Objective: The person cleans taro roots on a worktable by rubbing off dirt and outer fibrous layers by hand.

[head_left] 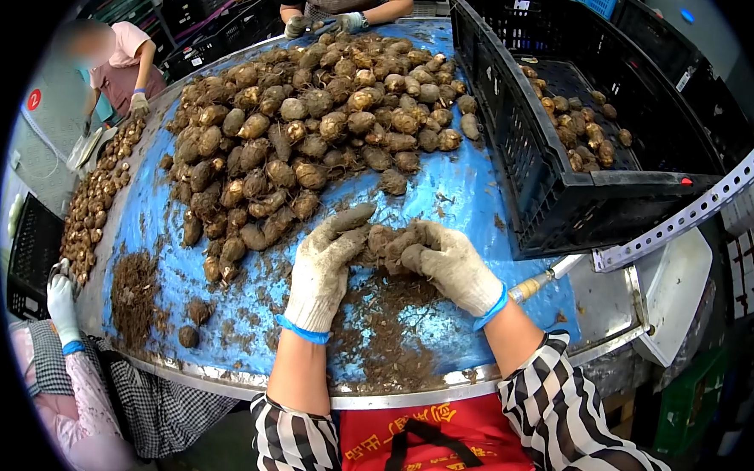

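My left hand [322, 271], in a dirty white knit glove with a blue band at the wrist, grips one side of a brown, soil-covered taro [386, 248]. From the other side, my right hand [460, 274], gloved the same way, has its fingers closed around it. Whether this is one clump or two pieces touching, I cannot tell. Just beyond my hands lies a large heap of taros [315, 121] on a blue plastic sheet [431, 187]. Loose soil and root fibres [389, 338] are scattered beneath my hands.
A black crate [506, 131] holding some taros [589, 131] stands at the right. Near it lies a knife with a wooden handle [529, 288]. A perforated metal strip [694, 205] juts across the right side. Co-workers stand at the far edge and left, with more taros [98, 191].
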### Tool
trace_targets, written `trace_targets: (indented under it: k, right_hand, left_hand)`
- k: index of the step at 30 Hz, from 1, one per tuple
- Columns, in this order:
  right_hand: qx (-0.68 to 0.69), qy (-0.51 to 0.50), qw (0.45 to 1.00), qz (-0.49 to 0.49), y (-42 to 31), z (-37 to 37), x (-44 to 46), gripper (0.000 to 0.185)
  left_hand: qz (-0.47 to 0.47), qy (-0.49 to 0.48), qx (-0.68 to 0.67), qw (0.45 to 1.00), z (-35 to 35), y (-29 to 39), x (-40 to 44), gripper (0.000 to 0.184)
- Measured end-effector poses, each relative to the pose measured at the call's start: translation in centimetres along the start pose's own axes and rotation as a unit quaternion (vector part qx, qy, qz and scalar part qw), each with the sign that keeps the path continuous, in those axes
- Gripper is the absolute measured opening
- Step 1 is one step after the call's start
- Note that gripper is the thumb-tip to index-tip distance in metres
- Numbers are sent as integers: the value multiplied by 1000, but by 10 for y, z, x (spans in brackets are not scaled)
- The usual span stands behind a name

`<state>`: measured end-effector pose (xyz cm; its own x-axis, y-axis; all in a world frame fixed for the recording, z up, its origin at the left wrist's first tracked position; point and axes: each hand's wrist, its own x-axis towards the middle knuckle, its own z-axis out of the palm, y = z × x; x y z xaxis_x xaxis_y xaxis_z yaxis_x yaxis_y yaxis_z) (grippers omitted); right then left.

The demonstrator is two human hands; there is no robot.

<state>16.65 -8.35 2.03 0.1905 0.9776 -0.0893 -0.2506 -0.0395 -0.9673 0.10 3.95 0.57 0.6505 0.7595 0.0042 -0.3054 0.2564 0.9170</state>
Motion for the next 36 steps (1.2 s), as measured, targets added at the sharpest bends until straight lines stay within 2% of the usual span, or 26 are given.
trace_targets:
  k: [2, 5, 6, 8, 11, 12, 15, 16, 18, 20, 21, 25, 26, 28, 31, 34, 36]
  right_hand:
    - [163, -51, 985, -4, 23, -13, 9, 20]
    - [258, -86, 962, -30, 27, -16, 10, 23]
    - [288, -93, 953, -32, 27, -15, 10, 24]
    - [269, -75, 960, -20, 26, -14, 10, 23]
    - [287, -90, 954, -7, 26, -17, 8, 23]
    - [301, -102, 948, -3, 24, -16, 7, 24]
    - [398, -113, 908, -67, 14, -12, 7, 25]
    - [393, -82, 910, -102, 11, -15, 9, 33]
    - [400, -44, 907, -124, 18, -27, 18, 30]
    - [217, 67, 971, -82, 17, -26, 14, 30]
    - [121, 122, 983, -59, 9, -19, 11, 30]
    - [-87, 110, 985, -98, -17, 10, -5, 52]
    - [-255, 105, 948, -158, -13, 7, -7, 53]
    - [-245, 120, 936, -223, -5, 14, -7, 29]
    - [-348, 168, 891, -240, 2, 14, -8, 16]
    - [-251, 219, 927, -170, 4, 5, 6, 11]
    - [-231, 242, 931, -148, 0, -10, 7, 17]
  left_hand:
    - [-27, -31, 3, 999, 1, 5, -3, 46]
    - [-12, -35, 69, 997, 5, 3, -4, 48]
    - [-1, -40, 47, 998, 8, 3, -5, 48]
    - [21, -51, 5, 998, 14, 6, -7, 48]
    - [-49, -39, 82, 995, 21, 17, -10, 52]
    - [-40, -54, 75, 995, 20, 16, -9, 52]
    - [-27, -93, 66, 993, 8, 11, -7, 56]
    - [-28, -98, 43, 994, 8, 8, -7, 58]
    - [-31, -108, -2, 994, 8, 5, -6, 62]
    - [-38, -120, -61, 990, 10, 5, -6, 67]
    - [-42, -127, -91, 987, 11, 5, -7, 69]
    - [-56, -123, -83, 987, 3, -1, -2, 71]
    - [-60, -121, -78, 988, 1, -3, -1, 70]
    - [-60, -117, -50, 990, 1, -5, -2, 70]
    - [-59, -107, 29, 992, 12, 0, -8, 71]
    - [-49, -149, -35, 987, 14, -2, -7, 74]
    - [-65, -157, -68, 983, 16, 0, -7, 76]
